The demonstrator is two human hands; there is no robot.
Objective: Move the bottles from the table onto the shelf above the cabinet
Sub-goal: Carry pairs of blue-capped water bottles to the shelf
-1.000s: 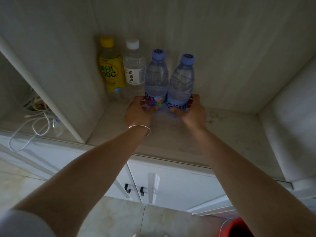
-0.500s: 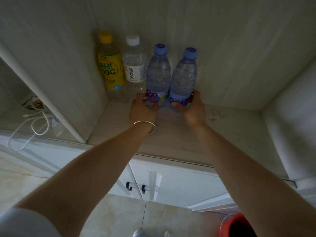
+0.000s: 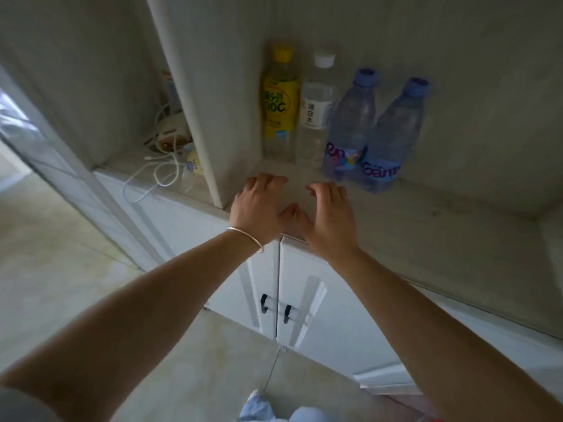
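Head view
Kid: Both hands hold nothing. My left hand (image 3: pixel 259 205) and right hand (image 3: pixel 327 213) have loose fingers, just over the shelf (image 3: pixel 426 214) edge.
Friend: Where are the bottles?
Kid: Four stand on the shelf: yellow bottle (image 3: pixel 280 102), clear bottle (image 3: pixel 315 114), two blue bottles (image 3: pixel 350 126) touching.
Friend: What helps now?
Kid: I think pull back slowly, no bumping them.
Friend: Anything hidden?
Kid: No table shows. Labels are blurry.

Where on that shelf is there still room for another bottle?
Bare shelf lies right of the purple-capped bottle, up to the side wall. The left corner is crowded: the yellow bottle stands against the divider panel, and all four bottles stand close.
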